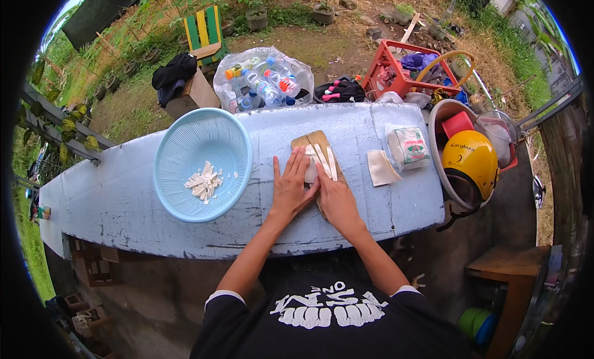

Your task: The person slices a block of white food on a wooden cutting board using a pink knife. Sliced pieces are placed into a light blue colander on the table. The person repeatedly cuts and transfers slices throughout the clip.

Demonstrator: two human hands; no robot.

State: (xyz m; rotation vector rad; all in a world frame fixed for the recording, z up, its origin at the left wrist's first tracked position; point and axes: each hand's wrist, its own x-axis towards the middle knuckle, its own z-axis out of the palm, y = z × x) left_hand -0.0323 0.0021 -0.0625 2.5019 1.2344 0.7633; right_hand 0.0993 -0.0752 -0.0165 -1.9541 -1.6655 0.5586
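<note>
A small wooden board (308, 140) lies on the pale blue table in front of me, carrying an off-white sheet (310, 175) and several cut strips (325, 159). With extended fingers, my left hand (288, 185) presses the sheet against the board. My right hand (338, 205) is over the board's near right part, its index finger stretched along the sheet's edge beside the strips. Whatever may be under the right palm is hidden. To the left, a light blue plastic colander (171, 145) holds a heap of small off-white pieces (204, 182).
Right of the board lie a stack of off-white sheets (381, 167) and a printed plastic packet (408, 145). A large tub (436, 127) with a yellow helmet (468, 159) stands at the table's right end. Beyond the far edge are a bag of plastic bottles (264, 83) and a red crate (371, 78).
</note>
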